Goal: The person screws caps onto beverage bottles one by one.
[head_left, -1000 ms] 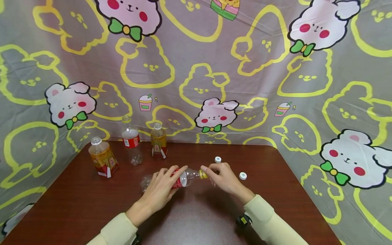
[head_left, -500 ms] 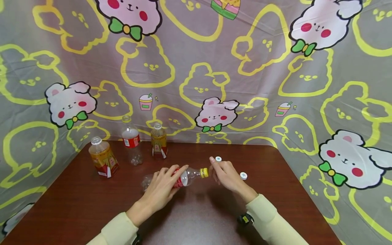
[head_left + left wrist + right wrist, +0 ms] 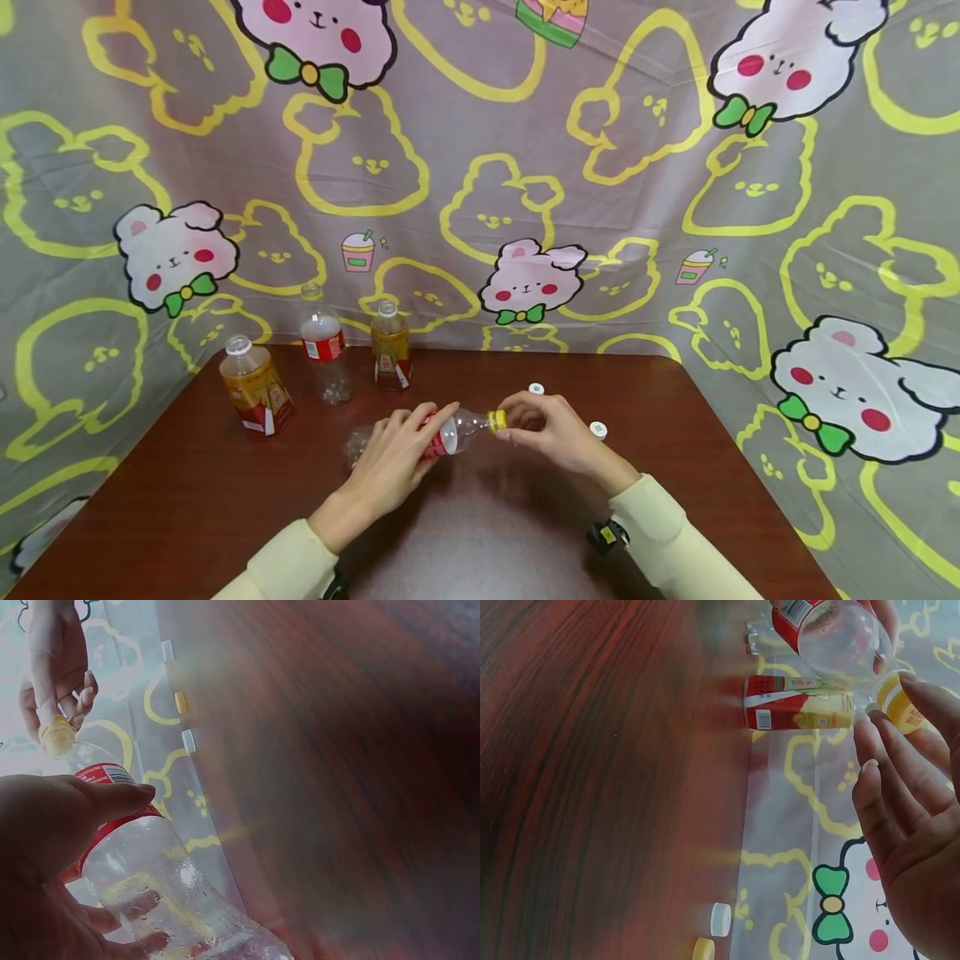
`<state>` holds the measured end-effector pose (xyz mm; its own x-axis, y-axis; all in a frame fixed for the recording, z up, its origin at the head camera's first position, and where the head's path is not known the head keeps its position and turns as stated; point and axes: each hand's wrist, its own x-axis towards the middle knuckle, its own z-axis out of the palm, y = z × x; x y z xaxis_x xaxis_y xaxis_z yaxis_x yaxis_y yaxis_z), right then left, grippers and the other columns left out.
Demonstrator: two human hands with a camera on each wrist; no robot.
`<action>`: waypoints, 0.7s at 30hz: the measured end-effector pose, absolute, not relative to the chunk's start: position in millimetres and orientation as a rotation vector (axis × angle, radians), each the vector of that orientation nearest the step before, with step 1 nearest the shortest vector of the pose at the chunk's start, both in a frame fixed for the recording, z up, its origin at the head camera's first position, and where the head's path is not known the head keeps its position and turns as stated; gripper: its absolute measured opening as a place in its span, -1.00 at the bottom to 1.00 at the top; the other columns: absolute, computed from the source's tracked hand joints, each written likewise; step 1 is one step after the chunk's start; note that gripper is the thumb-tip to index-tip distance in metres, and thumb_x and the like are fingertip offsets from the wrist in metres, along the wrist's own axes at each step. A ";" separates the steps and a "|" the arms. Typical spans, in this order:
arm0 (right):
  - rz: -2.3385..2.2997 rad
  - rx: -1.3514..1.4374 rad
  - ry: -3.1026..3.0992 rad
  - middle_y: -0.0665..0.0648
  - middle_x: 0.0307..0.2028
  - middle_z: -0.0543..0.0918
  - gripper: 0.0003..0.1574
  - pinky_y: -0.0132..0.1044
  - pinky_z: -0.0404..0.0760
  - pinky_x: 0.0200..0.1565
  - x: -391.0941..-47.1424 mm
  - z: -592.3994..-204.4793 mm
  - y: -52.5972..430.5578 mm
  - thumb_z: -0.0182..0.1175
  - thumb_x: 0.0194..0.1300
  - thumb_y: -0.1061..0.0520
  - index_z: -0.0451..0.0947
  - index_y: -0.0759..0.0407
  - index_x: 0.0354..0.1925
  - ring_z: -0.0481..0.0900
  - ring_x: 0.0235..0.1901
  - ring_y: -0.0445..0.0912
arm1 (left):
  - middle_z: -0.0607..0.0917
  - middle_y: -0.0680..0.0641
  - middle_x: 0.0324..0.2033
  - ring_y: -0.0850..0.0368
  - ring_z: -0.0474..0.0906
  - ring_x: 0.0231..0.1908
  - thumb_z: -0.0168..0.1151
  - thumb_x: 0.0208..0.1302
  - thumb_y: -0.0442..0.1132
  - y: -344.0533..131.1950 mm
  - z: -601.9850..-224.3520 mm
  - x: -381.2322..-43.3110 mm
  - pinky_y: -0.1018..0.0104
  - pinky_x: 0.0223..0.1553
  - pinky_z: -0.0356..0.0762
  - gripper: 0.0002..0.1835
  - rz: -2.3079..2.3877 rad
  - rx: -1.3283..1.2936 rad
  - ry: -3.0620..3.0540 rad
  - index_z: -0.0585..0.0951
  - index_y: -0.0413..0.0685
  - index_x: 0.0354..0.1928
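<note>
Right hand [image 3: 553, 435] back at yellow cap [image 3: 497, 421], bottle [image 3: 452, 435] sideways in left hand [image 3: 388, 463]

On the held bottle [image 3: 468, 427], the cap [image 3: 497, 422] is coloured yellow and the label [image 3: 435, 448] red. The tabletop [image 3: 187, 500] is grained red-brown; the grey backdrop [image 3: 465, 125] is printed with yellow outlines.

High head view, close wrist views, bottle [image 3: 450, 436] in all.

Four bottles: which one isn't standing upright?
The clear red-labelled bottle in the left hand: held sideways, yellow cap at its mouth. The other red-labelled bottle and both yellow-labelled bottles stand upright, uncapped.
</note>
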<state>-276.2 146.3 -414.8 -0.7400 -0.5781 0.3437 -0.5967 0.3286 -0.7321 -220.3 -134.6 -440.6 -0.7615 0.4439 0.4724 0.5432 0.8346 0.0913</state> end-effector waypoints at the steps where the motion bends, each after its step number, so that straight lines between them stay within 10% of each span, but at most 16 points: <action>1: 1.413 1.126 -2.541 -0.06 -0.40 0.71 -0.68 -0.28 0.63 -0.32 -276.0 -415.5 145.8 0.46 0.22 0.05 0.64 0.05 -0.08 0.67 -0.44 -0.13 | 0.51 -0.07 0.19 -0.17 0.52 -0.02 0.57 0.07 -0.16 -134.3 -440.8 -219.9 -0.18 -0.11 0.50 -0.05 -0.311 -0.733 -2.575 0.29 0.28 0.50; 7: 1.390 1.084 -2.569 -0.04 -0.55 0.68 -0.83 -0.30 0.57 -0.49 -275.9 -417.0 142.9 0.37 0.32 -0.04 0.67 0.01 -0.26 0.65 -0.55 0.02 | 0.51 -0.06 0.19 -0.18 0.52 -0.02 0.58 0.06 -0.17 -132.5 -441.3 -218.6 -0.19 -0.11 0.50 -0.04 -0.312 -0.745 -2.561 0.30 0.26 0.50; 14: 1.247 0.978 -2.607 -0.13 -0.76 0.46 -0.39 -0.32 0.37 -0.62 -275.2 -418.6 136.3 0.06 0.49 -0.27 0.52 -0.12 -0.68 0.39 -0.71 -0.19 | 0.52 -0.09 0.19 -0.19 0.52 -0.02 0.60 0.02 -0.19 -130.7 -439.1 -217.5 -0.21 -0.10 0.50 -0.02 -0.305 -0.751 -2.552 0.30 0.25 0.50; 21: 1.160 0.920 -2.600 -0.12 -0.76 0.46 -0.27 -0.32 0.36 -0.60 -272.9 -417.0 136.8 -0.07 0.57 -0.25 0.55 -0.02 -0.71 0.38 -0.69 -0.22 | 0.52 -0.08 0.18 -0.19 0.53 -0.03 0.58 0.05 -0.18 -132.0 -439.9 -217.4 -0.18 -0.12 0.50 -0.03 -0.315 -0.763 -2.557 0.30 0.25 0.50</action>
<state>-272.9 136.8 -417.0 -0.8006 -0.4736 0.3669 -0.5894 0.5129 -0.6241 -217.4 -132.0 -439.9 -0.7454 0.4613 0.4813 0.5644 0.8209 0.0874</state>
